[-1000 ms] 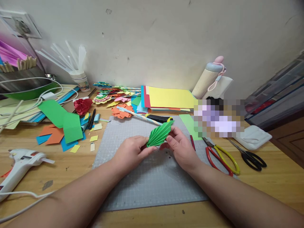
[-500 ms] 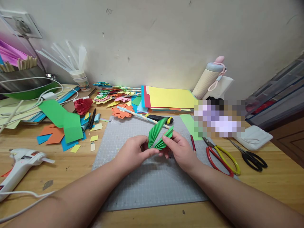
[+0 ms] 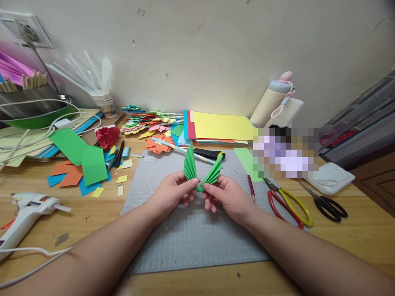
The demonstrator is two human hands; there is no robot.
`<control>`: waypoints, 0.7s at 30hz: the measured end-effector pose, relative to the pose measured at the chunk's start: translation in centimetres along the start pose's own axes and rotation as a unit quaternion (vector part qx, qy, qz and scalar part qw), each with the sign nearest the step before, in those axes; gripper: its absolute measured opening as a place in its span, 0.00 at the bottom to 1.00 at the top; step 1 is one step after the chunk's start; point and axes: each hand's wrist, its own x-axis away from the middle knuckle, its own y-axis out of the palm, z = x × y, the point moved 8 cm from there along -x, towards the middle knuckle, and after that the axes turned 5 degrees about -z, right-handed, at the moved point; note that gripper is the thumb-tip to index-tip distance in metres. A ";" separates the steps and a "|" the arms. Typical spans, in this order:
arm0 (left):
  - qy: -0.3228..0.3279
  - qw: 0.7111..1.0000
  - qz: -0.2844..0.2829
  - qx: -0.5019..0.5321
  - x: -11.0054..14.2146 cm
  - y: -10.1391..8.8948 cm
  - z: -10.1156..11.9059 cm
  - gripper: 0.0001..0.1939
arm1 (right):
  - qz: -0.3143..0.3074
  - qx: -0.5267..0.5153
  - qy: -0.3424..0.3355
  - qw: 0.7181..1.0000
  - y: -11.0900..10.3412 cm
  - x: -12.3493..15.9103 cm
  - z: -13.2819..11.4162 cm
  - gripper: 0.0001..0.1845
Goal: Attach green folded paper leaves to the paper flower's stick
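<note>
A green pleated paper leaf (image 3: 201, 170) is held above the grey cutting mat (image 3: 191, 234), bent at its middle into a V with two fanned halves pointing up. My left hand (image 3: 173, 193) pinches the left half near the fold. My right hand (image 3: 225, 195) pinches the right half. Both hands are closed on the paper, close together over the far middle of the mat.
Red-and-yellow scissors (image 3: 288, 201) and black scissors (image 3: 327, 203) lie right of the mat. A white glue gun (image 3: 27, 211) lies at left with its cord. Coloured paper scraps (image 3: 83, 168), a yellow sheet stack (image 3: 220, 127), a utility knife (image 3: 208, 154) and a bottle (image 3: 271, 100) lie behind.
The flat folded leaf has been pulled apart into two halves, and both hands have spread it into an upright V, bringing the fold down between the fingers.
</note>
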 end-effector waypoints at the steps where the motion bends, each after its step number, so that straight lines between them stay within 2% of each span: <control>1: 0.000 1.000 0.000 0.006 0.0 0.0 0.0 0.13 | -0.007 -0.014 -0.004 1.000 0.1 0.0 -0.1 0.11; 5: 0.000 0.996 -0.018 0.090 -0.1 0.1 -0.3 0.11 | -0.026 -0.088 -0.021 0.996 0.3 0.0 -0.4 0.11; 8: 0.016 0.990 -0.041 0.131 -0.1 0.5 -0.1 0.09 | -0.041 -0.132 -0.005 0.990 0.5 0.0 -0.1 0.09; 11: 0.032 0.991 -0.075 0.110 0.1 1.2 0.2 0.08 | -0.092 -0.162 0.035 0.982 1.6 0.2 0.4 0.13; 15: 0.021 0.991 -0.097 0.092 0.3 1.9 0.0 0.09 | -0.164 -0.205 0.089 0.961 3.3 0.9 0.9 0.21; 21: -0.001 0.982 -0.152 0.114 0.5 3.1 0.2 0.11 | -0.204 -0.241 0.111 0.942 4.2 1.3 1.0 0.24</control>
